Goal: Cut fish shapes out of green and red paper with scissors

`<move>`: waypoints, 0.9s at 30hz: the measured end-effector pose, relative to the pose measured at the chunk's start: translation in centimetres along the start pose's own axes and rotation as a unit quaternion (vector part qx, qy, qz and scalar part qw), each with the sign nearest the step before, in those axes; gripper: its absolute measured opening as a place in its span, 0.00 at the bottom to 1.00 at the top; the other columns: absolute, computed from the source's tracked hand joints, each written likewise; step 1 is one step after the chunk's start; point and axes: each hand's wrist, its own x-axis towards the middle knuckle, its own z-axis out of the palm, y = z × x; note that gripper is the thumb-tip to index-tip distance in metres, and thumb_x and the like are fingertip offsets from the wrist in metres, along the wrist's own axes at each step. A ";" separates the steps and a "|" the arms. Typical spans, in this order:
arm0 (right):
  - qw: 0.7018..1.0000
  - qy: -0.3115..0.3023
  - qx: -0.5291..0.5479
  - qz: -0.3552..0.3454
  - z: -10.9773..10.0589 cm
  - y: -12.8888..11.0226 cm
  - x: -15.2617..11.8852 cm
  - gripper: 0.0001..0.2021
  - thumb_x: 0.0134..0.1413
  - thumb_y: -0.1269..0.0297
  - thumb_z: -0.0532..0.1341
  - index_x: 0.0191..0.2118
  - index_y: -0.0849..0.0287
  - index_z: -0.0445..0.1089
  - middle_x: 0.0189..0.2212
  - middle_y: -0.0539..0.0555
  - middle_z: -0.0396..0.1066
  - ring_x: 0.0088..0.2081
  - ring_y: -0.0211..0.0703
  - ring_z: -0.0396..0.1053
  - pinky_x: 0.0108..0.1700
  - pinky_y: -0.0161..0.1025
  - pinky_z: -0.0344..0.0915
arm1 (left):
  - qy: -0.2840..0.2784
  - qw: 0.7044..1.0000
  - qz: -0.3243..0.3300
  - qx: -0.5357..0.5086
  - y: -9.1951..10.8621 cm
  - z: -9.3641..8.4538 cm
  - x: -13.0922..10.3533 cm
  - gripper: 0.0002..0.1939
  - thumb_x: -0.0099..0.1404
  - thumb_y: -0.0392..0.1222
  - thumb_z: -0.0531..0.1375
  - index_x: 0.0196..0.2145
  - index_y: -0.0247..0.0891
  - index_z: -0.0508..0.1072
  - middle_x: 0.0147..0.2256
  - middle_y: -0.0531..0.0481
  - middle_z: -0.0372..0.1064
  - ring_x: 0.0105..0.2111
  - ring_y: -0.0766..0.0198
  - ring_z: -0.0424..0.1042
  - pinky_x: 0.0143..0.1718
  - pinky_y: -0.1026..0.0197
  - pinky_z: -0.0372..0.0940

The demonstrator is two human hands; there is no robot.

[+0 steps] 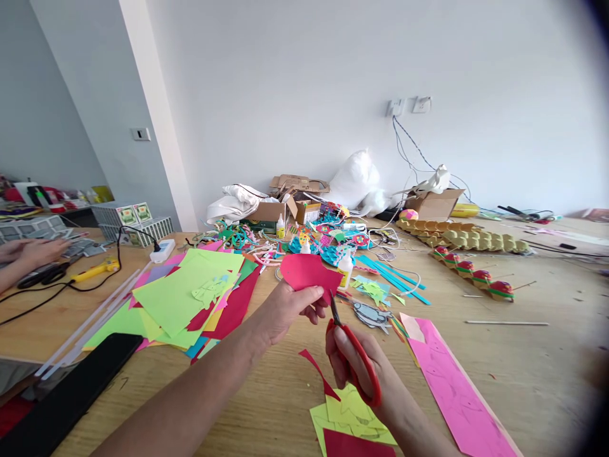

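Note:
A piece of red paper (309, 271) is pinched in my left hand (292, 308), thumb on top and fingers beneath. My right hand (359, 365) is closed round the red handles of a pair of scissors (364, 368). The scissor blades are at the paper's lower right edge, close to my left fingertips. Below my hands, a thin curved red strip (318, 373) reaches down to yellow-green sheets (349, 412) with pencil drawings. Another red sheet (356, 444) overlaps them at the bottom edge.
Coloured sheets (181, 298) lie in a pile on the left, beside a long black object (80, 387). Pink paper (457, 387) lies right. Behind are a glue bottle (345, 270), craft scraps and egg cartons (480, 241). Another person's hands (42, 251) show at far left.

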 end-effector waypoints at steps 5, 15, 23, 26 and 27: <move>0.998 -0.002 0.051 -0.035 0.2 1.0 0.2 0.22 0.56 0.46 0.49 0.24 0.60 0.61 0.10 0.44 0.58 0.14 0.32 0.52 0.19 0.32 0.48 | 0.003 0.997 0.011 -0.082 -1.0 0.4 0.0 0.08 0.55 0.42 0.60 0.28 0.33 0.71 0.24 0.50 0.68 0.25 0.68 0.67 0.22 0.66 0.59; 0.995 0.043 0.073 -0.057 -0.1 1.3 0.4 0.22 0.55 0.46 0.51 0.23 0.59 0.62 0.09 0.44 0.57 0.13 0.32 0.51 0.18 0.32 0.46 | 0.046 0.984 -0.019 -0.170 -0.3 -0.7 0.6 0.10 0.51 0.38 0.64 0.34 0.35 0.73 0.30 0.50 0.72 0.29 0.67 0.70 0.27 0.66 0.64; 0.995 0.039 0.069 -0.064 -0.3 1.1 0.4 0.21 0.54 0.45 0.51 0.22 0.58 0.61 0.08 0.43 0.56 0.13 0.32 0.51 0.18 0.32 0.46 | -0.024 0.997 -0.011 -0.078 0.5 -2.9 1.2 0.16 0.50 0.35 0.66 0.38 0.39 0.70 0.34 0.53 0.74 0.31 0.67 0.73 0.35 0.65 0.66; 0.996 0.031 0.061 -0.064 -0.3 1.0 0.5 0.21 0.55 0.46 0.51 0.22 0.58 0.60 0.08 0.43 0.55 0.12 0.32 0.50 0.18 0.32 0.46 | -0.059 0.998 -0.021 0.002 0.9 -3.1 1.0 0.18 0.50 0.34 0.65 0.40 0.40 0.69 0.34 0.53 0.73 0.31 0.66 0.72 0.33 0.64 0.66; 0.996 0.027 0.060 -0.061 -0.3 1.0 0.5 0.21 0.54 0.46 0.51 0.22 0.58 0.60 0.08 0.43 0.55 0.12 0.32 0.50 0.18 0.32 0.46 | -0.067 0.997 -0.026 0.022 1.1 -3.2 0.9 0.18 0.50 0.34 0.65 0.40 0.40 0.69 0.34 0.52 0.73 0.32 0.66 0.72 0.34 0.64 0.65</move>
